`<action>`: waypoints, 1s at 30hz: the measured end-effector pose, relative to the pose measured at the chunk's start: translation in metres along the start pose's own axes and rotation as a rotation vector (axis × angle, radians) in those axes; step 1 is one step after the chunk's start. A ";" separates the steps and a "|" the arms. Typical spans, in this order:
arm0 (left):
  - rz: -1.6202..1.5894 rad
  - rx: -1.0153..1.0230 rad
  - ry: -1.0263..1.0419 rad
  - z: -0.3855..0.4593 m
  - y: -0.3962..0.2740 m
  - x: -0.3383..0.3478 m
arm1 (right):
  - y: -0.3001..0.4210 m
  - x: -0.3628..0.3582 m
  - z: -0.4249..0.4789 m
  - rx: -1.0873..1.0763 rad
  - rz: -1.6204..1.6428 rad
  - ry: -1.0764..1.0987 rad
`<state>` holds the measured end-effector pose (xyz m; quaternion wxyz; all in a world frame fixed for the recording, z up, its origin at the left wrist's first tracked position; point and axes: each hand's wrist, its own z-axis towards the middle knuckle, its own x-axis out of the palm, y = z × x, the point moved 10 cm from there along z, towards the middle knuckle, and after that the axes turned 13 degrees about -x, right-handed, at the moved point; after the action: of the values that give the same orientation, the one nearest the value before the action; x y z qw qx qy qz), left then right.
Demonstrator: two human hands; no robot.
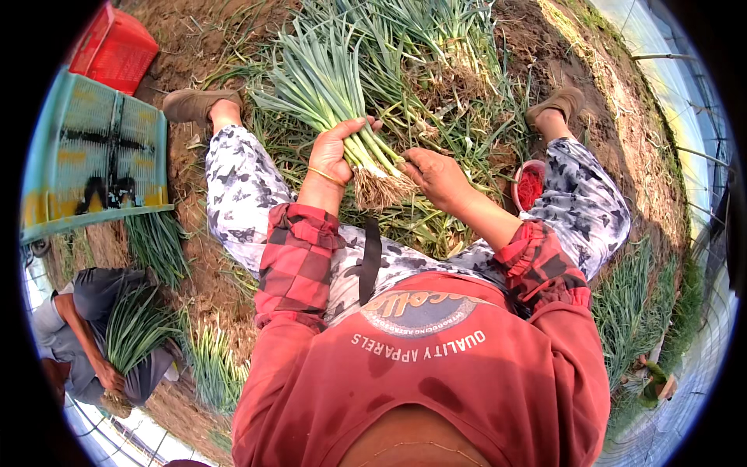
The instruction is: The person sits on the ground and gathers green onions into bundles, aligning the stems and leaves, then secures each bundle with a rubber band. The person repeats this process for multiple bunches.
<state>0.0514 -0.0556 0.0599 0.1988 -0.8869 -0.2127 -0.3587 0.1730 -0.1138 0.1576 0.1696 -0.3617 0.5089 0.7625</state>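
Note:
My left hand [331, 156] grips a bunch of leek-like greens [327, 87] around the pale stems. The long flat leaves point away from me, and the tangled roots [382, 188] hang toward my lap. At the right side of the bunch, my right hand [435, 175] has its thumb and fingertips pinched on one stalk just above the roots; the exact grip is partly hidden. Just beyond the bunch lies a heap of similar greens [449, 35], some with their roots showing. Loose leaves and trimmings [429, 225] cover the ground between my legs.
Beside my right leg stands a small tub [517, 192] of red ties or string. To the left are a red crate [125, 49] and a teal plastic crate [87, 146]. A co-worker [87, 344] at lower left holds another bunch. More greens [213, 368] lie nearby.

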 end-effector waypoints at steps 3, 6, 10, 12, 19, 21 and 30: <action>-0.072 0.056 -0.022 -0.009 -0.010 0.000 | -0.006 -0.001 -0.030 0.092 0.043 0.169; -0.039 0.243 -0.055 -0.023 -0.035 -0.004 | -0.026 0.015 -0.060 0.185 -0.039 0.564; 0.003 0.492 -0.061 -0.052 -0.076 0.005 | -0.088 0.016 -0.079 0.131 -0.342 0.556; -0.010 0.507 -0.122 -0.054 -0.077 -0.002 | -0.116 0.009 -0.042 0.171 -0.336 0.310; -0.129 0.371 -0.181 -0.025 -0.061 -0.035 | -0.215 0.043 0.030 0.527 -0.072 0.032; -0.133 0.335 -0.193 -0.018 -0.058 -0.042 | -0.223 0.041 0.033 0.599 0.095 0.007; 0.064 0.138 -0.189 0.003 -0.005 0.000 | -0.099 0.033 0.028 0.668 1.092 -0.217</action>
<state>0.0504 -0.0503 0.0591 0.2495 -0.9074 -0.2262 -0.2513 0.2023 -0.0501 0.0752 -0.0886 0.1003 0.8091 0.5722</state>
